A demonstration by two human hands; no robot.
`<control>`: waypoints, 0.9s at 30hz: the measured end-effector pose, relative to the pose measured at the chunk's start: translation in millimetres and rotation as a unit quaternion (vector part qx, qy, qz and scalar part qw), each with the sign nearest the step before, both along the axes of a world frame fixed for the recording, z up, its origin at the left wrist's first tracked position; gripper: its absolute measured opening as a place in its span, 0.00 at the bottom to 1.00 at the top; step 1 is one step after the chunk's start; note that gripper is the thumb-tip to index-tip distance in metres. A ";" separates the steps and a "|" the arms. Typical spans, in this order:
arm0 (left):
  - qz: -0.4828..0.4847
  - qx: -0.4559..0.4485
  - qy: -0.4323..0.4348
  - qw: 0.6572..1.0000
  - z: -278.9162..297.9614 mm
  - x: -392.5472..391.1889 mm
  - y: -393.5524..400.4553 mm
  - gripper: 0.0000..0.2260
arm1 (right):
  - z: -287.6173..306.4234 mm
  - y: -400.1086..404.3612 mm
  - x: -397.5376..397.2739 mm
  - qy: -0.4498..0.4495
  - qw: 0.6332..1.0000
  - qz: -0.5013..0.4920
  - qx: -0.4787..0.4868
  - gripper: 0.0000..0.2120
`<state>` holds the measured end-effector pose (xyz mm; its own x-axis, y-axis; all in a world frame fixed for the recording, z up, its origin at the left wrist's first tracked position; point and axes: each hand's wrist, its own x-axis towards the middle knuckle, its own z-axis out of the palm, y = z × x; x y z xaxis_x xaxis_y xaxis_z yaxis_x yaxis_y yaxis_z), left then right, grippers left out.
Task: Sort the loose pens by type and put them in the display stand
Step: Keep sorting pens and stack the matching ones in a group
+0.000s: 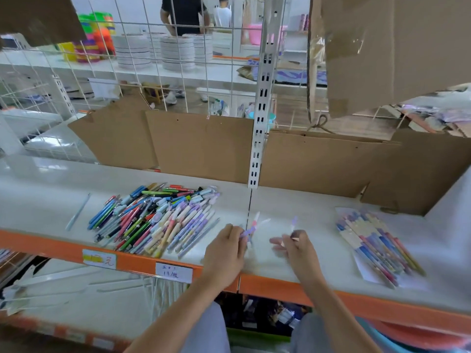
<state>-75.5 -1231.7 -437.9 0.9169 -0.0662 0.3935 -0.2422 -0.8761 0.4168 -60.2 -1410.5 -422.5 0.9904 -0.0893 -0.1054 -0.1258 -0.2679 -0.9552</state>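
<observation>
A mixed heap of loose pens (155, 220) in blue, green, red and pastel colours lies on the white shelf (293, 205), left of centre. My left hand (225, 253) grips a few pastel pens (251, 229) just right of the heap. My right hand (297, 247) pinches one pale purple pen (293, 225), blurred by motion. A sorted bundle of patterned pens (374, 243) lies on a white sheet at the right. One pale blue pen (77, 212) lies alone at the far left. No display stand is visible.
Brown cardboard sheets (201, 143) lean against the wire grid at the shelf's back, and a cardboard flap (392, 47) hangs at the top right. A slotted white upright (260, 118) stands mid-shelf. The shelf's orange front edge (132, 261) carries price labels. A person stands beyond the grid.
</observation>
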 end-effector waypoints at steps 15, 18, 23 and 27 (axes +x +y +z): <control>-0.074 0.019 -0.031 0.997 -17.0 -7.5 -3.7 0.14 | -0.7 -12.6 2.0 0.005 0.957 -0.052 0.284 0.09; -0.079 0.012 -0.036 0.996 -16.8 -8.3 -3.7 0.13 | -1.1 -15.0 1.7 -0.001 0.964 -0.047 0.262 0.09; -0.079 -0.003 -0.027 0.996 -16.1 -8.7 -3.1 0.14 | 2.9 -8.8 -3.2 0.014 0.991 0.091 0.099 0.09; -0.077 -0.031 -0.014 0.996 -14.9 -8.9 -2.7 0.14 | 3.9 -15.3 -1.6 0.021 0.969 -0.015 0.245 0.07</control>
<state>-84.3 -1234.5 -452.8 0.8866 -0.1806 0.4258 -0.3840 -0.8006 0.4600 -61.7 -1425.8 -418.7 0.9820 -0.0476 -0.1829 -0.1683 0.2204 -0.9608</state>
